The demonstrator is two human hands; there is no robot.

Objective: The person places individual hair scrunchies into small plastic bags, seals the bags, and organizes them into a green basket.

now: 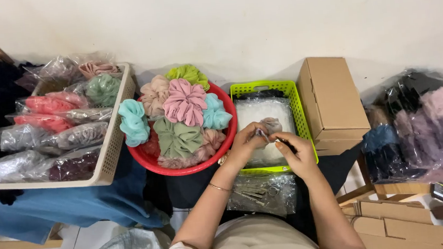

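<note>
Right now both hands grasp 1 pale scrunchie [272,125] above the green basket [299,107], the left hand [245,143] pinching it, the right hand [297,152] gripping a small tool I cannot identify. A slip could drop it into the basket or snag the fabric.

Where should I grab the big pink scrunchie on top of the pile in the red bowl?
Pinch the pink scrunchie by its puffy ruffled edge, coming straight down from above. It lies flat on top of the heap in the red basin, with nothing covering it, and the soft folds around its rim bunch up, so fingers probably catch there easily.
</note>
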